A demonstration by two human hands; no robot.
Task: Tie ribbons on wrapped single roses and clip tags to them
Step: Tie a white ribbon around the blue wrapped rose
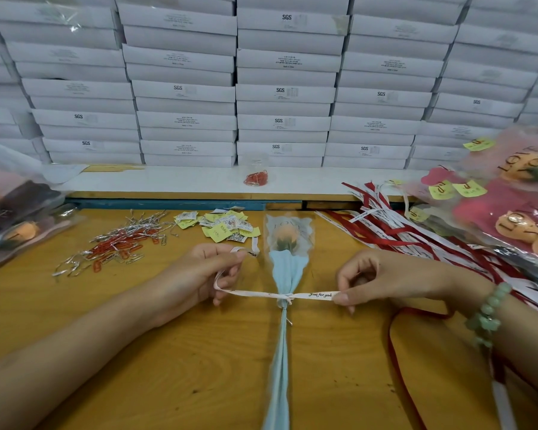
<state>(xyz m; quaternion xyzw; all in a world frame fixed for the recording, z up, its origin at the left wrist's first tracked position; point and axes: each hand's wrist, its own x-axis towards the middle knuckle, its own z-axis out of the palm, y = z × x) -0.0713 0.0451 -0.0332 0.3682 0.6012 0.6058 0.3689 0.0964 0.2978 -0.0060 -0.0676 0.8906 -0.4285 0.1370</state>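
Note:
A single peach rose in clear film and pale blue paper, the wrapped rose (284, 268), lies lengthwise on the wooden table (184, 352), bloom away from me. A white printed ribbon (311, 295) is knotted around its neck and stretched taut to both sides. My left hand (205, 274) grips the ribbon's left end, which loops over its fingers. My right hand (376, 279) pinches the right end between thumb and forefinger. Yellow and white tags (222, 226) lie in a heap just beyond the rose's left side.
Red and silver paper clips (118, 246) are scattered at the left, and a small clear cup of clips (256, 176) stands on the white ledge. Red and white ribbons (395, 225) pile at the right beside finished roses (516, 206). More wrapped roses (16, 218) lie far left. White boxes (280, 88) wall the back.

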